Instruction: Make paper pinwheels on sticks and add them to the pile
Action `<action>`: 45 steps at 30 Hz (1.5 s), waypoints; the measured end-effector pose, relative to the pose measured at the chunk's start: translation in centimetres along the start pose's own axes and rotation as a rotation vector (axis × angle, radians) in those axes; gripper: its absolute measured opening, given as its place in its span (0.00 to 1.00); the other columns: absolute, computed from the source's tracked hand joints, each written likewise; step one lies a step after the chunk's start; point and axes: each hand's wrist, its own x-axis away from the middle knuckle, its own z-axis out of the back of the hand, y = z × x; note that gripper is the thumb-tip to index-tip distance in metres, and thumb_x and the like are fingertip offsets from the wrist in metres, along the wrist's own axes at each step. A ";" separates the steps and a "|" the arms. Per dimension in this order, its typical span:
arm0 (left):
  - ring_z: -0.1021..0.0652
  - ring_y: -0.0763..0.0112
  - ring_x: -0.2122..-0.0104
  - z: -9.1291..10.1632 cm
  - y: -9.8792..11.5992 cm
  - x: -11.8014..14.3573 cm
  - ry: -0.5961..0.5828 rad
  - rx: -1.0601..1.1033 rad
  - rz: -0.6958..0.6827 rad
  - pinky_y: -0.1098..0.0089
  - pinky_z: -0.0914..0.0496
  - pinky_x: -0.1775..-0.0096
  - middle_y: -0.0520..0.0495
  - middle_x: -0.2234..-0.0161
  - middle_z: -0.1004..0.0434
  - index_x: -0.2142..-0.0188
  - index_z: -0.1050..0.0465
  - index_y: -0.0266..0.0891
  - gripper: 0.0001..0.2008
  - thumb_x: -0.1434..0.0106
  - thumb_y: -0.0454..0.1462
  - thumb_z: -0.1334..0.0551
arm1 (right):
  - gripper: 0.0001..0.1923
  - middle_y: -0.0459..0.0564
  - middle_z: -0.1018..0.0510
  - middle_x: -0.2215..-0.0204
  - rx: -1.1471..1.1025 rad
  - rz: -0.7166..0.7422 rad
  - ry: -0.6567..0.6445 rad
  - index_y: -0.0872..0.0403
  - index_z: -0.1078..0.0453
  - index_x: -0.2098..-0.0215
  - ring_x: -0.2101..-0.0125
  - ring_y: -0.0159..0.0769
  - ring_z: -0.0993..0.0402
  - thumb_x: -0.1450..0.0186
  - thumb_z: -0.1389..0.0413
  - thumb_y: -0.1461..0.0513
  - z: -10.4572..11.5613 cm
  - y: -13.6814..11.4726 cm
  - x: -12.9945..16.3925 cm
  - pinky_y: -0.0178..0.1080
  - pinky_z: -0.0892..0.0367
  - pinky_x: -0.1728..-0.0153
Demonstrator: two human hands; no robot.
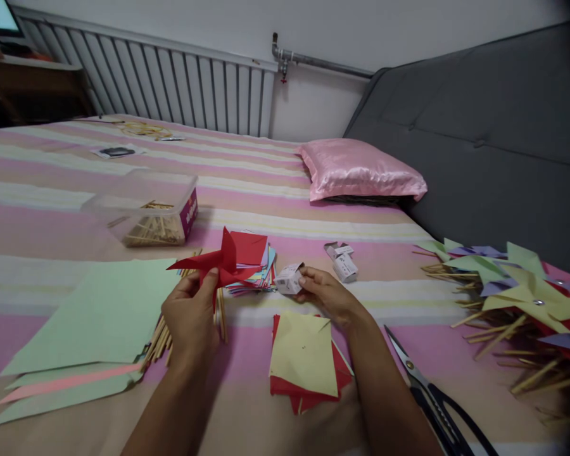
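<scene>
My left hand (192, 316) pinches a red paper pinwheel (222, 259), its folded blades spread above the fingers. In my right hand (325, 291) is a small white printed box (289, 279), held by its right side with its top end open. What lies inside the box cannot be seen. Just behind the two hands sits a stack of coloured paper squares (249, 247) with a red one on top. Between my forearms lies a second pile, a yellow paper square (304, 354) over red ones. Wooden sticks (161, 339) lie partly hidden behind my left hand.
Finished pinwheels on sticks (527, 297) are heaped at the right, near scissors (427, 386). Two more small boxes (345, 266) lie beyond my right hand. Green paper sheets (95, 316) and a clear tub (166, 190) of sticks are at the left; a pink pillow (361, 170) rests behind.
</scene>
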 end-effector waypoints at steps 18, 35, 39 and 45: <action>0.26 0.75 0.77 0.2 -0.6 -0.2 -0.084 -0.043 0.019 0.74 0.33 0.71 0.53 0.77 0.24 0.72 0.24 0.36 0.09 0.55 0.36 0.32 | 0.11 0.49 0.25 0.70 0.565 0.378 0.690 0.55 0.32 0.62 0.72 0.35 0.28 0.40 0.50 0.59 1.4 -0.3 -0.6 0.38 0.32 0.68; 0.26 0.76 0.77 0.0 -0.2 0.5 -0.150 -0.063 0.067 0.76 0.33 0.72 0.52 0.76 0.22 0.72 0.24 0.36 0.10 0.57 0.36 0.31 | 0.08 0.53 0.21 0.74 1.248 -0.108 0.707 0.52 0.25 0.74 0.74 0.40 0.27 0.54 0.40 0.65 2.8 0.6 1.1 0.35 0.43 0.78; 0.26 0.76 0.76 0.0 -0.3 0.4 -0.162 -0.090 0.078 0.76 0.32 0.72 0.52 0.76 0.22 0.71 0.23 0.36 0.11 0.56 0.37 0.30 | 0.08 0.51 0.22 0.78 1.201 -0.100 0.655 0.53 0.25 0.78 0.75 0.37 0.27 0.54 0.44 0.69 2.8 1.0 0.4 0.33 0.42 0.77; 0.26 0.77 0.78 -0.1 -0.3 0.4 -0.156 -0.101 0.094 0.77 0.33 0.73 0.53 0.77 0.23 0.72 0.23 0.36 0.11 0.58 0.37 0.30 | 0.10 0.51 0.20 0.75 1.095 0.021 0.615 0.53 0.24 0.79 0.70 0.40 0.25 0.53 0.47 0.70 2.2 0.9 0.1 0.36 0.37 0.69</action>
